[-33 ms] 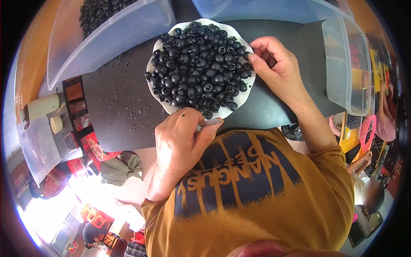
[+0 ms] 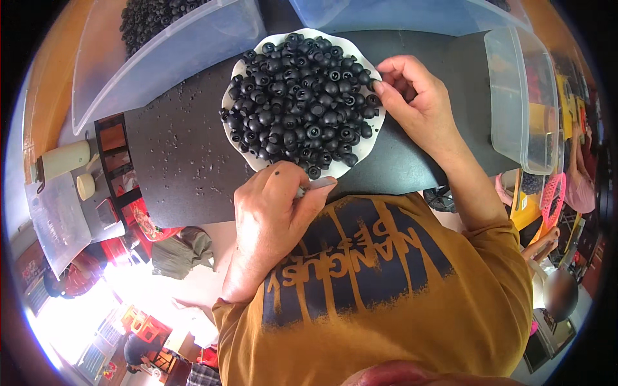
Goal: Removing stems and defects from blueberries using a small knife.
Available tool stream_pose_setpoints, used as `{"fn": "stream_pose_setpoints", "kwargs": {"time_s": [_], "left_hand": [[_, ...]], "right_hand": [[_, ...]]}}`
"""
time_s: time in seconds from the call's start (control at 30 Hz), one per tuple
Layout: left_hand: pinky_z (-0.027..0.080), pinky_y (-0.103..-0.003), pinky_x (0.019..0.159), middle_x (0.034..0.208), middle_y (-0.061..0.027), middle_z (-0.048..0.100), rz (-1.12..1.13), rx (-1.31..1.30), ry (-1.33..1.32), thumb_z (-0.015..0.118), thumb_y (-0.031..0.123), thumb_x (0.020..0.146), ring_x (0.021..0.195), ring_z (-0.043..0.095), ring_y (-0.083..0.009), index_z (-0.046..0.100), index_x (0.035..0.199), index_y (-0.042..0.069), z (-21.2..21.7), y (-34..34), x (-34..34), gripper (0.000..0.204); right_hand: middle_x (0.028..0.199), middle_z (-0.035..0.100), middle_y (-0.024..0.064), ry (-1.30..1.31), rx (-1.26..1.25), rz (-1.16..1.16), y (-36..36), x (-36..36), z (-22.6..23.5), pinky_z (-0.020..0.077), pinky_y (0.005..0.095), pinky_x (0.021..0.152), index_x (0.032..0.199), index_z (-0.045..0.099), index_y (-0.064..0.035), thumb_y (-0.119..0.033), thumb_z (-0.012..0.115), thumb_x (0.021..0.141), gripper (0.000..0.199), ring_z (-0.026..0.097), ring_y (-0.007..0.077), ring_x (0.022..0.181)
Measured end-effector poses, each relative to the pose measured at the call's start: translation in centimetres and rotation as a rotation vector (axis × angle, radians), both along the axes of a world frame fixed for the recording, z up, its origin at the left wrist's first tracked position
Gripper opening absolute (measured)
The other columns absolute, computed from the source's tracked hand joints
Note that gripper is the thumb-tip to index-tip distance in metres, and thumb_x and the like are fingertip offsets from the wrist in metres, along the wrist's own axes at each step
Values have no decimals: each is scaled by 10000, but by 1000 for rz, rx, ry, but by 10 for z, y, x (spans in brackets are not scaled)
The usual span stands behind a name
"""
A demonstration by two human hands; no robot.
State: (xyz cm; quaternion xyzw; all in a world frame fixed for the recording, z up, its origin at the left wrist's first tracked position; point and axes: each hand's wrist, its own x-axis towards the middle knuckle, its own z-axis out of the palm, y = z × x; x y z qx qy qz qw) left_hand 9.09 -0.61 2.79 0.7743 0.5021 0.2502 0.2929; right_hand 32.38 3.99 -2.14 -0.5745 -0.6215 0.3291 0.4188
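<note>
A white plate (image 2: 370,147) with a wavy rim sits on a dark speckled worktop (image 2: 187,161), heaped with small black ring-shaped parts (image 2: 299,103); each is a round, glossy, rubbery-looking piece with a hollow in its middle, and they lie piled several deep, nearly covering the plate. The right hand (image 2: 418,103) rests at the plate's right edge, its thumb and forefinger pinched shut on one black part at the rim of the heap; the left hand (image 2: 273,212) lies at the plate's near edge, curled closed around a thin grey metal tool (image 2: 317,184), of which only a short flat end shows past the fingers (what kind of tool it is cannot be made out).

A clear plastic tub (image 2: 167,58) stands beyond the plate to the left, holding more black parts, though the frame cuts off its far end; another clear tub (image 2: 521,96) stands to the right, its contents blurred behind the wall. The person's mustard-yellow shirt (image 2: 386,289) hides the near edge of the worktop; the floor below is washed out by glare.
</note>
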Motion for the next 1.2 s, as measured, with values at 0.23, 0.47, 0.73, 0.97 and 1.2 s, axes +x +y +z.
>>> {"fn": "stream_pose_setpoints", "kwargs": {"time_s": [0.23,0.47,0.73,0.97,1.2], "left_hand": [[429,-335,460,608,-70,518,-30,-15,17,719,171,699,514,533,-237,501,695,40,0,1,0,254],[426,-341,461,608,-76,514,-52,-15,-2,718,177,697,517,527,-244,501,694,38,-2,1,2,258],[425,-341,465,607,-74,508,-50,-45,23,718,179,697,522,527,-249,495,693,38,-3,0,2,263],[430,-347,475,621,-74,518,-60,-28,16,721,179,693,535,531,-252,494,695,40,-6,-1,4,266],[433,-347,481,627,-71,525,-64,-27,28,724,182,691,544,538,-254,499,700,43,-5,0,4,265]], "right_hand": [[710,568,46,-47,40,0,-1,0,-1,416,234,508,901,566,-53,-81,617,782,133,530,110,558],[749,568,50,-173,206,57,1,2,-1,415,246,513,874,600,-59,-56,597,787,86,536,151,575],[752,573,45,-204,257,91,0,6,-3,413,243,502,895,613,-62,-47,598,788,109,535,139,566],[760,576,57,-156,183,55,-3,3,4,427,254,529,864,589,-46,-48,596,780,84,551,170,601],[768,577,62,-224,222,54,-3,5,1,437,269,538,866,582,-52,-45,587,773,94,560,200,618]]}}
